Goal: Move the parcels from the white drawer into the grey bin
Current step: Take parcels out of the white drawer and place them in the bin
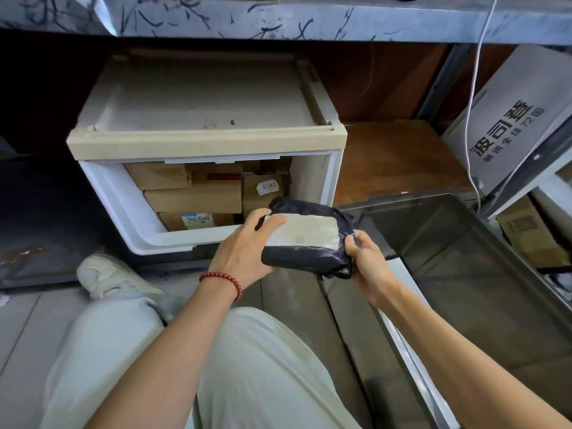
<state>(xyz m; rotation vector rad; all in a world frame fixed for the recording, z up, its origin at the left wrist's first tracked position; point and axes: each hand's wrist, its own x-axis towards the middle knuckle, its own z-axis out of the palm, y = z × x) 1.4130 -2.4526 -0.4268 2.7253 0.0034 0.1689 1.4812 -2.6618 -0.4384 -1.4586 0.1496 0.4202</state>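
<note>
Before white drawer, crinkly black parcel, left hand, right hand both gripping

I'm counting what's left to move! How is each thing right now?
white drawer: pulled open, boxes inside.
cardboard boxes: stacked in the drawer, untouched.
black parcel: lifted, held by both hands at the drawer's front corner, not in the bin.
grey bin: open-topped, no parcel visible inside.
left hand: grips the parcel's left end.
right hand: pinches the parcel's right end.
</note>
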